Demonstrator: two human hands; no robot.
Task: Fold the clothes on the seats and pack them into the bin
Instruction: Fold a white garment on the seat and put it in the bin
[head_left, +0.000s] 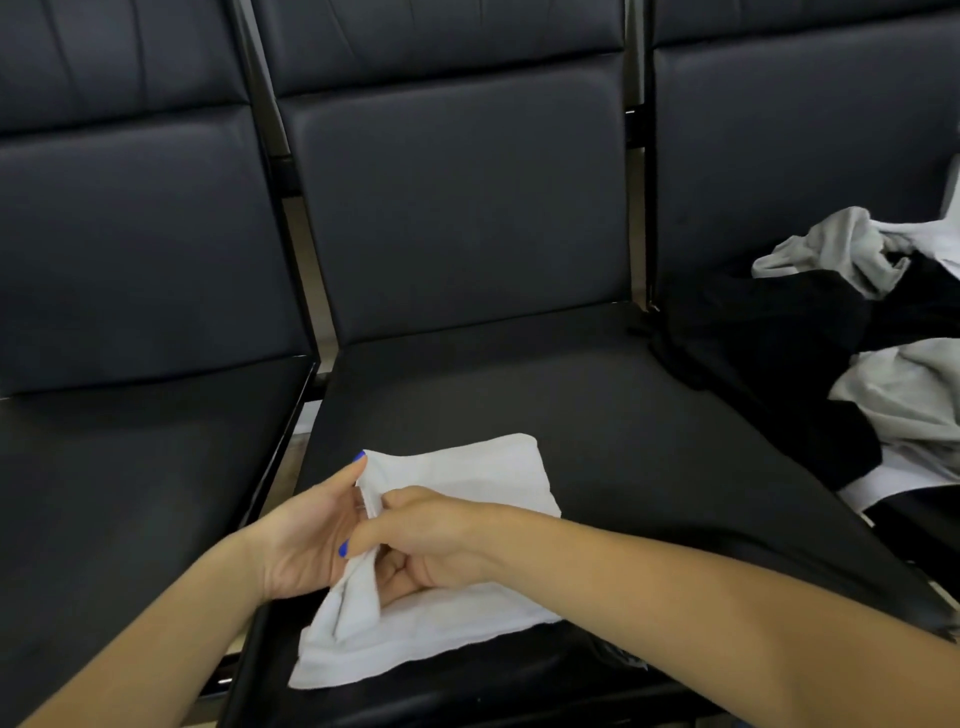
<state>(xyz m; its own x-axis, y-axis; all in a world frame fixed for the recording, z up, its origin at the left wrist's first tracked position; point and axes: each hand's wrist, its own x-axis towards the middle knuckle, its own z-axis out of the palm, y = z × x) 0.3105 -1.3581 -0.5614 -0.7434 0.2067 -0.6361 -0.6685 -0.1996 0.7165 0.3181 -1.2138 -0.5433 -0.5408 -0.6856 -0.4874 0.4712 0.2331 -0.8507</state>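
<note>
Seats: three black padded seats in a row, each with a tall backrest; the middle seat (597, 415) fills most of the view, the left seat (130, 467) lies beside it across a narrow gap, and the right seat (779, 156) shows mainly its backrest.
Pile: a loose heap of unfolded black, grey and white clothes (857, 353) covers the right seat and spills over the right edge of the middle one; single garments cannot be told apart.
Cloth: a white cloth (467, 478) lies on the near left part of the middle seat, mostly flat; its far half is spread smooth, its near left corner reaches close to the seat's front edge, and its left edge is gathered up into a raised fold between the two hands.
Left hand: the left hand (306, 540) comes in from the near left, palm turned toward the right, fingers partly stretched, its blue-nailed fingertips pinching the cloth's left edge at the far corner and lower down.
Right hand: the right hand (426, 540) reaches across from the near right, over the cloth, fingers curled and gripping the bunched fold just beside the left hand; the two hands touch.
Bin: not in view.
</note>
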